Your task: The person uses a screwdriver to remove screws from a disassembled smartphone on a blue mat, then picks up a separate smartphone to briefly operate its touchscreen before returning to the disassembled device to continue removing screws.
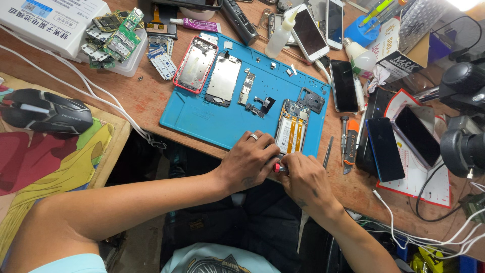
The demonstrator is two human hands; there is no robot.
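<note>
My left hand (248, 161), with a ring on one finger, and my right hand (302, 178) meet at the near edge of a blue repair mat (197, 116). Both pinch a small tool with a red and silver handle (278, 168); its tip is hidden by my fingers. Just beyond my hands an opened phone (292, 126) lies on the mat, its battery and circuit board exposed.
A red phone frame (194, 64), a metal back plate (222, 78) and small parts lie on the mat. Tweezers (327, 152) and screwdrivers (344, 136) lie to the right, beside several phones (384, 149). A computer mouse (45, 111) sits left, circuit boards (113, 35) at the back left, a microscope (462, 146) right.
</note>
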